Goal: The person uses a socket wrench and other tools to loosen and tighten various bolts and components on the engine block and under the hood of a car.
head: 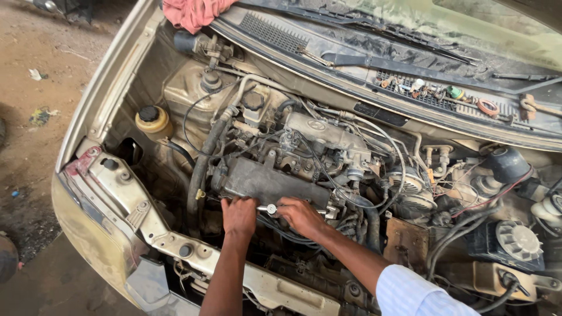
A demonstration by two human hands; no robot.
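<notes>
An open engine bay (328,175) of a pale, dusty car fills the view, with the dirty windscreen cowl (410,64) running across the top and bare earth ground (35,117) to the left. At the bay's front runs the bare front crossmember (175,240), stripped of its bumper. In the middle sits the engine, topped by a dark, grimy valve cover (266,182), with black hoses and cables looping around it. A red cloth (193,13) lies bunched at the upper left corner of the bay. A yellowish fluid reservoir with a black cap (153,120) stands at the left inner wing, well apart from the hands. A round black fan-like part (518,240) lies at the far right. The left hand (239,215) rests at the front edge of the valve cover, fingers curled down against the engine; whether they grip anything cannot be told. The right hand (300,215), on an arm in a light blue striped sleeve (418,295), is clenched around a small metal ratchet tool (269,208), whose shiny round head shows between the two hands, just below the cover's front edge.
</notes>
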